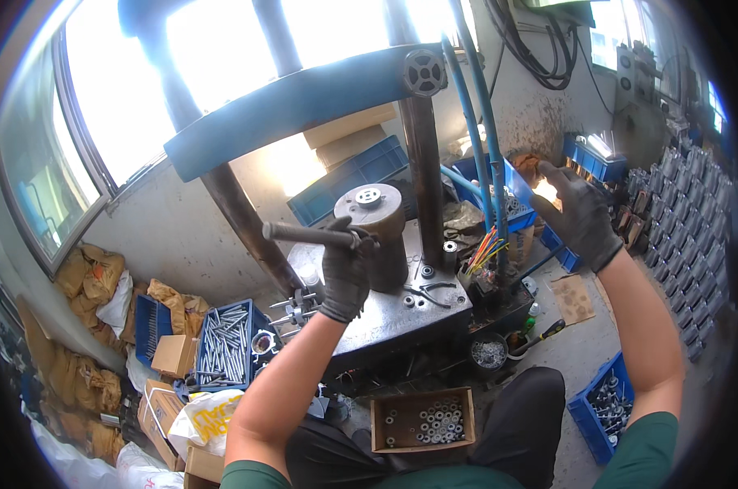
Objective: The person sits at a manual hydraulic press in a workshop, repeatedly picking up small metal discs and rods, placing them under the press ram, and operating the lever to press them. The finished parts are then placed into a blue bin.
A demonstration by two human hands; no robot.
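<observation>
In a dark work glove, my left hand point(345, 275) is closed around a dark metal rod point(292, 234), which points left in front of the press. Just beyond it, a thick round metal block point(383, 218) stands on the press table point(365, 324). A small bright ring point(368, 196) lies on top of that block. My right hand point(582, 218), also gloved, is raised to the right of the press with its thumb and fingers apart, holding nothing. Snap-ring style pliers point(431, 293) and several small round parts lie on the table's right side.
The blue press beam point(304, 98) spans overhead between steel columns point(423, 171). A blue bin of metal shafts point(248, 346) stands left. A shallow box of rings point(375, 424) sits between my knees. Right are a blue bin of parts point(581, 411) and stacked metal cylinders point(683, 236).
</observation>
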